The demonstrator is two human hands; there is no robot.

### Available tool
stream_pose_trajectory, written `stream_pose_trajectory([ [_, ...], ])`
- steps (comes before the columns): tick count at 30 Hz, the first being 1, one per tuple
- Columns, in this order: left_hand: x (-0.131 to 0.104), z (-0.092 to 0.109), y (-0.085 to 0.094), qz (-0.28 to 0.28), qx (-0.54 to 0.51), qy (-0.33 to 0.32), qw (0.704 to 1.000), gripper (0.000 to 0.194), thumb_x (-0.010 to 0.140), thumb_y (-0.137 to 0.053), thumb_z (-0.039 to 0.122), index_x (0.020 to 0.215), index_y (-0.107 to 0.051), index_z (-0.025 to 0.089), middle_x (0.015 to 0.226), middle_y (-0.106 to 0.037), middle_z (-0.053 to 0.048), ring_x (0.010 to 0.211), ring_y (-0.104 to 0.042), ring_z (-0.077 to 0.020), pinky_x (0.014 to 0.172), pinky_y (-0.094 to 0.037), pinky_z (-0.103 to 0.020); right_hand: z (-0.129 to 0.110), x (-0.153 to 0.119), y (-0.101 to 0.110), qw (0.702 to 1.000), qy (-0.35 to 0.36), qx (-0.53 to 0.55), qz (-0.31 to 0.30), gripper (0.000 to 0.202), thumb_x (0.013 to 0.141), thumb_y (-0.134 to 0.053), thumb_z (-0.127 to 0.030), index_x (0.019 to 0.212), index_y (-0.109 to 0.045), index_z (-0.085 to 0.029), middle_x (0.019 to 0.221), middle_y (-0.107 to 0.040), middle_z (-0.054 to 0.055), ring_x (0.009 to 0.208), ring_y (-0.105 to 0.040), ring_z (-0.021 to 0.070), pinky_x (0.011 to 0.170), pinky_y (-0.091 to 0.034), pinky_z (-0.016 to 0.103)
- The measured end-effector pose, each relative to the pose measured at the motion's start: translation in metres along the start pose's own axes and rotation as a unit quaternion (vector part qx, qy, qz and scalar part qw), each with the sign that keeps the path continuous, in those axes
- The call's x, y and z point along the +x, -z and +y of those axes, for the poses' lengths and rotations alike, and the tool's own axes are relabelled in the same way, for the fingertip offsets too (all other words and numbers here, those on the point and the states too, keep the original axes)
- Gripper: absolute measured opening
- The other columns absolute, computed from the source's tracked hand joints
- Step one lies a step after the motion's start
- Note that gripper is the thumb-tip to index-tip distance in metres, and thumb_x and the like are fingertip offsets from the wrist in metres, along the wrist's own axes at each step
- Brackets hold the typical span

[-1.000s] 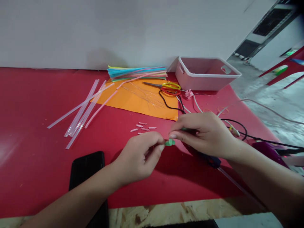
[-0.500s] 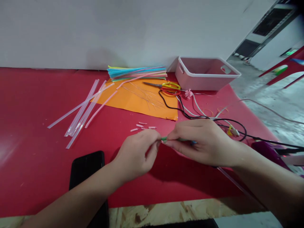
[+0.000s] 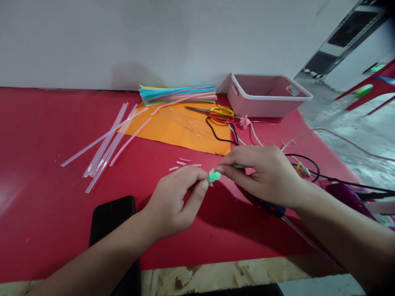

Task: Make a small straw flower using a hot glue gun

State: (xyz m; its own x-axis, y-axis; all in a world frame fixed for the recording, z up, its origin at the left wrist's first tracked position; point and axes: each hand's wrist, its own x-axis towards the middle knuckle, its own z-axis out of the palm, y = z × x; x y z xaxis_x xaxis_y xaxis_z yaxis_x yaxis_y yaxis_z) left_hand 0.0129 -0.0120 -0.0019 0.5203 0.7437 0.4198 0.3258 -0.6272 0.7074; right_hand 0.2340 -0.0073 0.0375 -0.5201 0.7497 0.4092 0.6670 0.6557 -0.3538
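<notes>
A small bright green fuzzy curl point(image 3: 214, 176) sits between my two hands over the red table point(image 3: 173, 246). My left hand point(image 3: 179, 199) pinches the curl's left side between thumb and forefinger. Thumb and fingers of my right hand point(image 3: 262, 174) are closed on the green strip by the curl, and part of the strip shows under the fingers. A bit of pink shows just below the curl. Several short pink pieces point(image 3: 181, 163) lie behind my left hand. Beneath my right wrist is a dark blue tool point(image 3: 277, 210), partly hidden, with a clear stick point(image 3: 308, 240) extending from it.
Clear sticks point(image 3: 106, 152) and a black phone point(image 3: 112, 218) lie left. Behind are an orange sheet point(image 3: 173, 131), colored fuzzy stems point(image 3: 179, 94), scissors point(image 3: 216, 111), a pink flower-like piece point(image 3: 245, 121) and a pink bin point(image 3: 265, 107). Cables point(image 3: 308, 157) run right.
The green strip's end now shows as a curl between my hands. My right hand has moved slightly up, uncovering more of the dark blue tool; my left thumb has shifted upward.
</notes>
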Motion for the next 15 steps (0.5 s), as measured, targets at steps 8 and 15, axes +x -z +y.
stream_pose_trajectory([
  [8,0.0007,0.0002,0.0010,-0.051,-0.011,-0.007,0.999,0.020,0.101,-0.046,0.021,0.082,-0.053,0.019,0.066,-0.049,0.005,0.057,-0.044,-0.0086,0.056,-0.034,-0.021,-0.0067,-0.0011,0.0018,0.999,-0.013,-0.008,0.028,0.011,0.095,-0.062,-0.023,0.086,-0.067,-0.019,0.076,-0.074,0.001,0.067,-0.066,0.0116,0.061,-0.045,0.023],
  [15,0.0019,-0.0001,0.0023,-0.070,-0.073,0.014,0.995,0.023,0.101,-0.046,0.018,0.081,-0.056,0.018,0.070,-0.060,0.003,0.062,-0.054,-0.0081,0.060,-0.040,-0.020,-0.0051,-0.0012,0.0000,0.999,-0.016,-0.013,0.031,0.010,0.096,-0.062,-0.023,0.088,-0.067,-0.020,0.077,-0.074,0.001,0.064,-0.065,0.0121,0.061,-0.046,0.024],
])
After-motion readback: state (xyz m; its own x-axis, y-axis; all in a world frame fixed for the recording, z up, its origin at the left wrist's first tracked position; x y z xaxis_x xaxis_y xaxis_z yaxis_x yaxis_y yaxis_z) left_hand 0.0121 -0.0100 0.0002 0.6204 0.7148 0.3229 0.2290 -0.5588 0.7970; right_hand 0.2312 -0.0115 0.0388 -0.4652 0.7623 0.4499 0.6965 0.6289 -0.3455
